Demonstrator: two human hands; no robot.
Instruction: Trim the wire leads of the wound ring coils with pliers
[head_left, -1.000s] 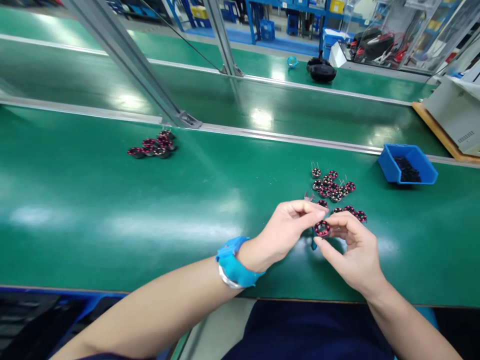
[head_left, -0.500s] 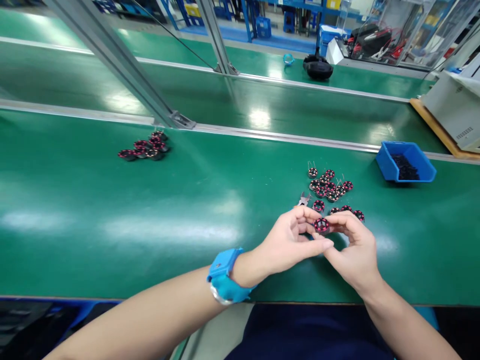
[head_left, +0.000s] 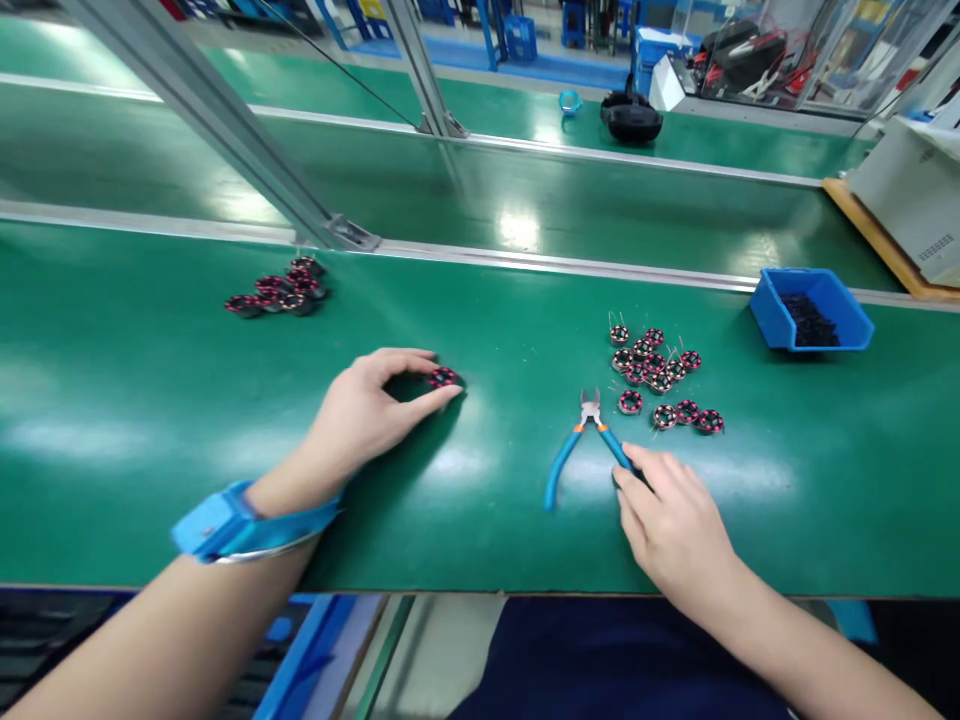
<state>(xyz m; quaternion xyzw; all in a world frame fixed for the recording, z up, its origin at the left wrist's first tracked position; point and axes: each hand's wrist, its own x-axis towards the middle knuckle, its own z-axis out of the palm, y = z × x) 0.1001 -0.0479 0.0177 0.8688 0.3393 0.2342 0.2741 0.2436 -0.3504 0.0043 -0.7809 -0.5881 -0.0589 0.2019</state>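
Observation:
My left hand, with a blue wrist strap, pinches a small black-and-pink wound ring between thumb and fingers low over the green belt. My right hand rests on the belt with its fingertips touching the right handle of blue-handled cutting pliers, which lie flat. Just beyond the pliers lies a cluster of several similar rings, some with wire leads sticking up. A second heap of rings sits far left near the belt's rail.
A blue bin of small black parts stands at the right by the metal rail. A slanted aluminium post meets the rail at the left. A white machine on a wooden board fills the far right.
My hands have parted. The left hand carried the ring away to the left and lowered it to the belt. The right hand dropped toward the pliers, now uncovered.

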